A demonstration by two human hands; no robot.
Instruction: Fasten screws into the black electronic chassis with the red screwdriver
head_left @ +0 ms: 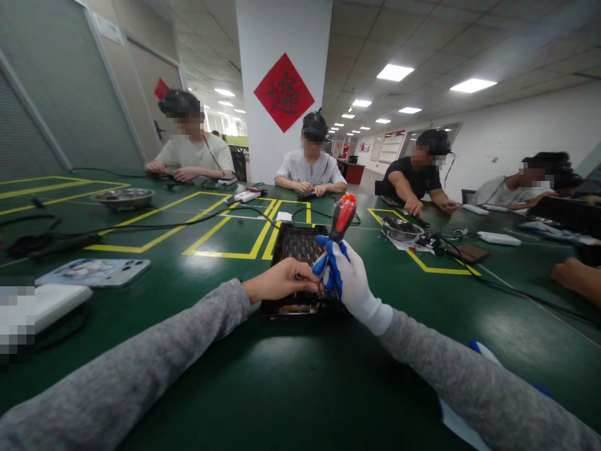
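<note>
My right hand (347, 275), in a white glove with blue fingertips, is wrapped round a screwdriver (342, 219) with a red and black handle, held upright over a black laptop-like device (300, 247) lying on the green table. My bare left hand (282, 280) rests on the device right beside the screwdriver's tip, fingers pinched together near it. What the fingers pinch is too small to make out. Both forearms wear grey sleeves.
A phone (94, 271) and a white box (42, 307) lie at the left. Black cables (154, 227) cross the yellow-taped table (263, 376). Metal bowls (123, 198) (399, 228) stand farther out. Several seated people work along the far side. A spare glove (474, 426) lies under my right arm.
</note>
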